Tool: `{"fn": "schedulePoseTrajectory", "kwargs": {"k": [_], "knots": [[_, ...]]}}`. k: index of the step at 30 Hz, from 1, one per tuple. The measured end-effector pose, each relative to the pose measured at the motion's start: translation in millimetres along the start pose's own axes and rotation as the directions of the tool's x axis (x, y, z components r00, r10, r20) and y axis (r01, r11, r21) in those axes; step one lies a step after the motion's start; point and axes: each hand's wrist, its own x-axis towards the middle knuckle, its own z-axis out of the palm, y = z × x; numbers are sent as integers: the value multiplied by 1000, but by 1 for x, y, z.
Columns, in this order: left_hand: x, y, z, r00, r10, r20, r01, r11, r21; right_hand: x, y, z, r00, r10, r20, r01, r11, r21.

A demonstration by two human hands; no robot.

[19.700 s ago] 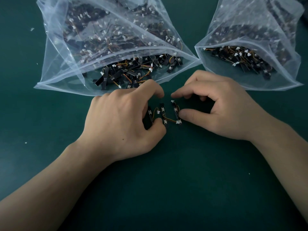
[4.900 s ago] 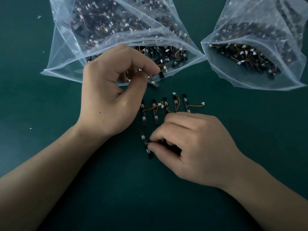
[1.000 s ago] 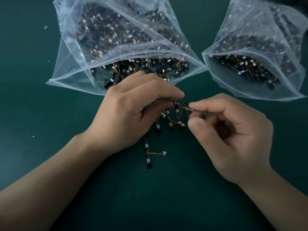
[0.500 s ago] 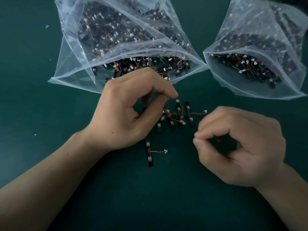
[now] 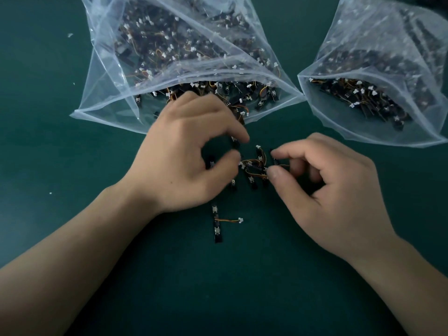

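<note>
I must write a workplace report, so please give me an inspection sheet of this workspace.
Surface: dark green mat.
Job's things: cluster of modules between the hands; lone module nearer the person; left bag and right bag, open, holding many modules.
Clutter: white specks on the mat.
Hands: left hand curled at the cluster, grip blurred; right hand pinches one module.
Cables: short orange wires on modules only.
Surroundings: nothing seen.
</note>
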Motion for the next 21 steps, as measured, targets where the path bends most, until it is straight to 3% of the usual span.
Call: {"fn": "schedulePoseTrajectory", "kwargs": {"k": [4, 10, 21], "knots": [[-2, 5, 2, 996, 37, 80, -48, 987, 150, -1, 1, 0, 999, 45, -11, -45, 999, 21], [-1, 5, 4, 995, 2, 98, -20, 984, 176, 0, 2, 0, 998, 65, -5, -65, 997, 36], [-1, 1, 5, 1000, 15, 23, -15, 999, 32, 2, 0, -1, 998, 67, 7, -68, 996, 58]]}}
